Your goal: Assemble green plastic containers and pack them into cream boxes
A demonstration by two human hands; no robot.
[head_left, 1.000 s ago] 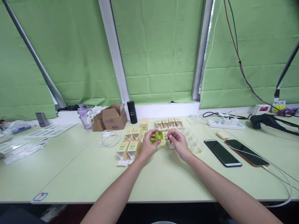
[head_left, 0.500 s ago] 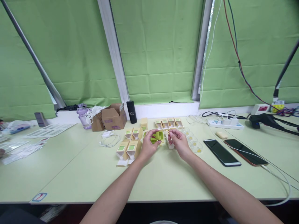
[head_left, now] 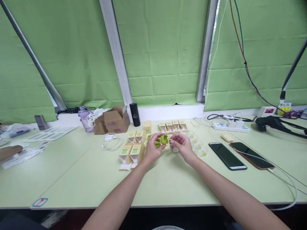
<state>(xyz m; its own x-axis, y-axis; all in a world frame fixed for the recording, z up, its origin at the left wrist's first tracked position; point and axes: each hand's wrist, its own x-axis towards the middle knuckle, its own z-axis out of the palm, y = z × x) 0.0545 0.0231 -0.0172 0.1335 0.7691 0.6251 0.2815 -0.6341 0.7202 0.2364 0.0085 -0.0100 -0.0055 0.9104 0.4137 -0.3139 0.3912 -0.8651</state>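
My left hand (head_left: 151,150) is closed around a small green plastic piece (head_left: 162,140) just above the pale green table (head_left: 79,179). My right hand (head_left: 182,145) pinches something thin and pale against the right side of that green piece; I cannot make out what it is. Both hands meet at the middle of the table. Several small yellow boxes with green labels (head_left: 130,152) lie to the left of my left hand, and a row of them (head_left: 173,126) stands behind my hands. Clear blister trays (head_left: 198,145) lie just right of my right hand.
Two phones (head_left: 227,156) lie at the right, one on a charging cable. A power strip (head_left: 231,127), a brown carton (head_left: 115,120), a black bottle (head_left: 135,114) and a purple bottle (head_left: 84,120) stand along the back. Another person's hand (head_left: 9,152) rests at the far left edge.
My right hand has drawn in closer to the green piece. Another person's hand has come into view at the far left edge.
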